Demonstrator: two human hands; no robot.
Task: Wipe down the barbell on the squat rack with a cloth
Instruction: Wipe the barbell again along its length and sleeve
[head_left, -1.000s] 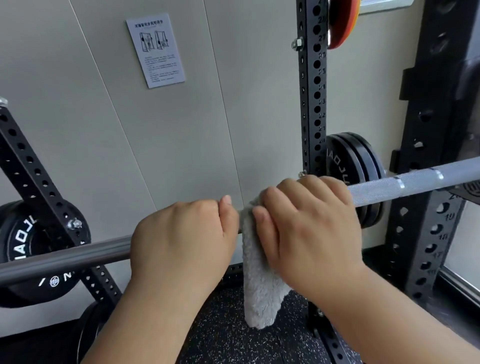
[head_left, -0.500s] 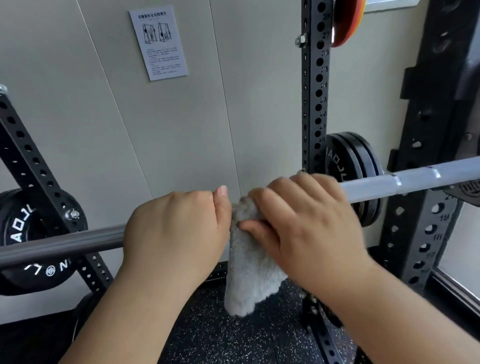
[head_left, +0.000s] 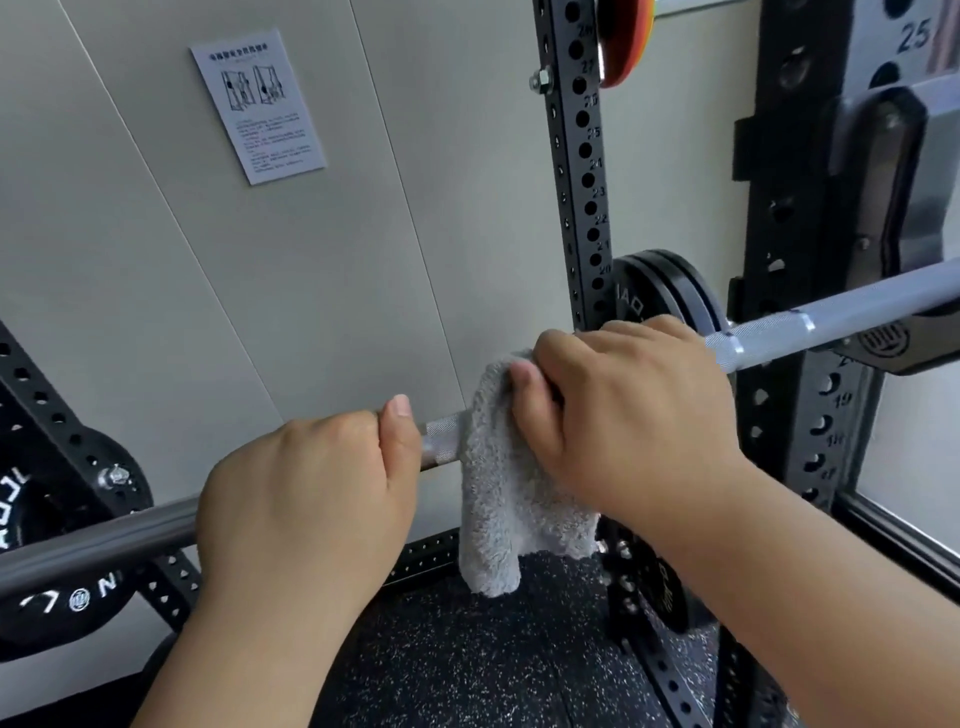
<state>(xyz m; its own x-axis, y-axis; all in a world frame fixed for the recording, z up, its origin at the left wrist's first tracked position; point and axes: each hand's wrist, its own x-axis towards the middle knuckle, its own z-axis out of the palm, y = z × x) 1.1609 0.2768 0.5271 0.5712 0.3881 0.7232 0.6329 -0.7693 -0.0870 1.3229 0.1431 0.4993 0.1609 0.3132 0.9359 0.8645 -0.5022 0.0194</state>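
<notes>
A: What's in front of you?
B: The rack (head_left: 582, 171), with black uprights full of numbered holes. The bar (head_left: 769, 340) lies across it, sloping up to my right.
A: Any plates?
B: Black ones (head_left: 670, 291), behind the upright.
A: And your hands?
B: Both are on the bar, a little apart. My left hand (head_left: 301, 509) wraps the bare steel. My right hand (head_left: 623, 410) clamps the cloth (head_left: 498, 493) over the bar — its grey tail hangs below.
A: What's between them?
B: A short knurled stretch.

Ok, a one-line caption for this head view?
Right hand wraps a grey cloth round the barbell while the left hand grips it alongside.
</notes>
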